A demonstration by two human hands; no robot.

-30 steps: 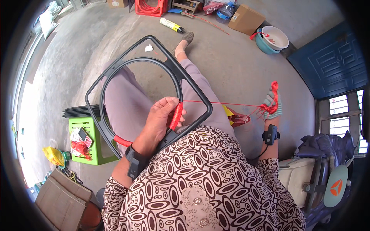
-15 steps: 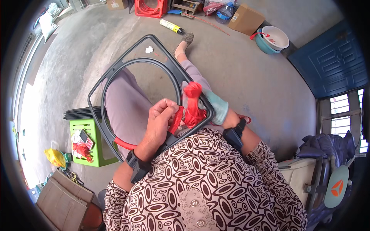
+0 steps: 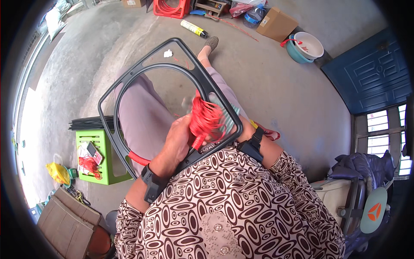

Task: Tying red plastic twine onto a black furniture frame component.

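Observation:
A black frame (image 3: 143, 67) with a round inner ring rests across my lap, tilted. Red cord is wound tightly round the ring at its lower left, and another red wrapped stretch (image 3: 198, 141) shows at its lower right. A loose bundle of red cord (image 3: 206, 117) is at the ring's right side, slightly blurred. My bare left hand (image 3: 174, 136) closes at the bundle's left edge, its fingertips mostly hidden by the cord. Behind the frame's right bar, my right hand (image 3: 227, 113), in a pale green glove, is closed round the bundle from the other side; its fingers are largely covered.
Left of my legs, a green stool (image 3: 110, 162) bears black frames (image 3: 90, 124), a phone-like device and red cord. A yellow bag (image 3: 58, 172) lies farther left. Ahead are a spray can (image 3: 194, 28), a cardboard box (image 3: 277, 25) and stacked basins (image 3: 305, 47). A padded chair stands right.
The red cord bundle has moved left and down, from the frame's right bar to beside my left hand. My gloved right hand has moved slightly left with it.

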